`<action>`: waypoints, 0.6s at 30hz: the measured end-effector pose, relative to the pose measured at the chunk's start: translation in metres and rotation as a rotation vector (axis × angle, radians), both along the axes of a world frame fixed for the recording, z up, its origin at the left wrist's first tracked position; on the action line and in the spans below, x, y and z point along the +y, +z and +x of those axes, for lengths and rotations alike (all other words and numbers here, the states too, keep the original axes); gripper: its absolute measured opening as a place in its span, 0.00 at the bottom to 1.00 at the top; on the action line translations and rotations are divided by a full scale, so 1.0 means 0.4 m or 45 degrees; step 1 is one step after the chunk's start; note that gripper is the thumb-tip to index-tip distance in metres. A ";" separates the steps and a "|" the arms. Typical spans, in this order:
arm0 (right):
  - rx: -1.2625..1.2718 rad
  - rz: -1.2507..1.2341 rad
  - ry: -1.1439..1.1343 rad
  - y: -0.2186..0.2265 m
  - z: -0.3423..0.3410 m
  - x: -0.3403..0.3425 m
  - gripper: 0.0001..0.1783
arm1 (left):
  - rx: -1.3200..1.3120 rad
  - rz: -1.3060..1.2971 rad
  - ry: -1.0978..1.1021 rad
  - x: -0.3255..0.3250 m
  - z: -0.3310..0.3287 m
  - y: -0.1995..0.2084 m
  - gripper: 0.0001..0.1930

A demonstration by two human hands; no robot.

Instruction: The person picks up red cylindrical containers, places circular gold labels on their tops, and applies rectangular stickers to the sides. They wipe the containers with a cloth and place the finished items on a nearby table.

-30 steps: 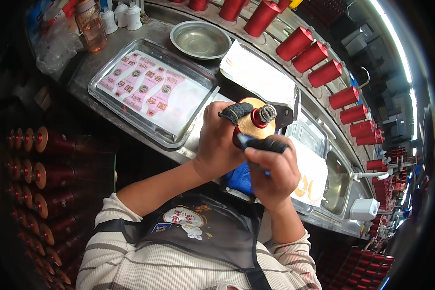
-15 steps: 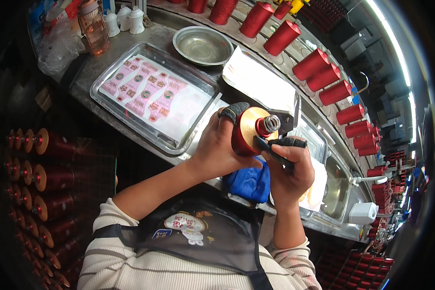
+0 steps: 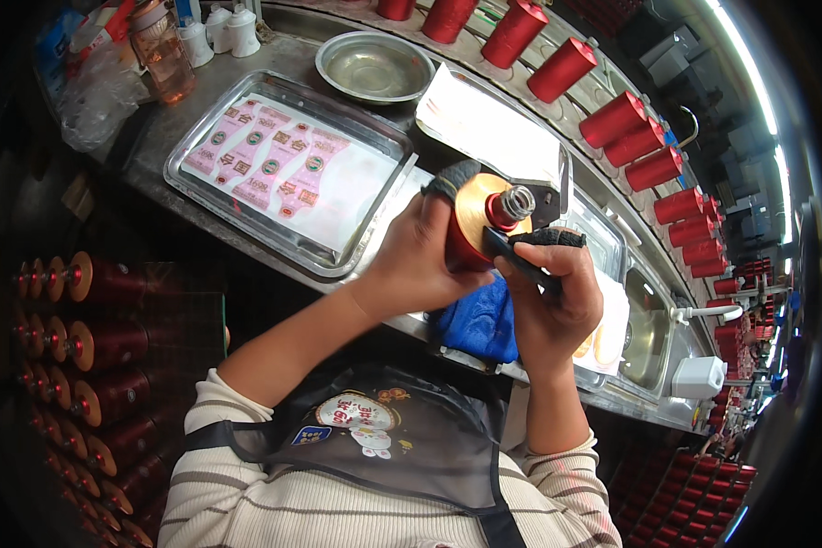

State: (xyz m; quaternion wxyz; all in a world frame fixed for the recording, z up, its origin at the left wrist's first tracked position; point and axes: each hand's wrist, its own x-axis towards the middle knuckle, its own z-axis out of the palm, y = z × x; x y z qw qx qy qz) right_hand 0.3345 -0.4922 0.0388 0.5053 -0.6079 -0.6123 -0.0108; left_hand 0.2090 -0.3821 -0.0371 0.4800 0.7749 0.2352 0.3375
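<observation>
My left hand [image 3: 406, 260] is wrapped round a dark red bottle [image 3: 473, 212] with a gold shoulder and a clear threaded neck. The bottle is tilted, its neck toward the right, above the counter's front edge. Between the thumb and fingers of my right hand [image 3: 557, 315] is a dark, flat, narrow tool [image 3: 511, 256]. Its tip meets the gold shoulder just below the neck's red ring; I cannot tell its exact kind. Black covers wrap a fingertip on each hand. Below the bottle, a blue cloth [image 3: 479, 321] lies at the counter's edge.
Left on the counter sits a metal tray [image 3: 324, 265] with pink printed labels [image 3: 269, 160]. Behind are a metal bowl [image 3: 374, 68] and a white-sheeted tray [image 3: 489, 123]. Red bottles [image 3: 562, 71] line the back. A sink [image 3: 647, 333] is at right; racked bottles [image 3: 110, 342] stand lower left.
The whole view has shifted slightly. My left hand still grips the bottle, and the tool in my right hand has moved a little along the gold shoulder, nearer the neck.
</observation>
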 end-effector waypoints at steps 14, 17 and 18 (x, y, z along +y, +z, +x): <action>-0.459 0.064 0.163 0.010 -0.077 0.011 0.17 | -0.371 -0.092 0.215 -0.048 0.038 -0.098 0.45; -0.114 0.142 0.156 -0.012 -0.051 -0.024 0.17 | -0.400 0.156 0.231 -0.046 0.036 -0.096 0.44; -0.047 0.189 0.046 -0.021 -0.033 -0.037 0.18 | -0.396 0.410 0.305 -0.050 0.036 -0.079 0.44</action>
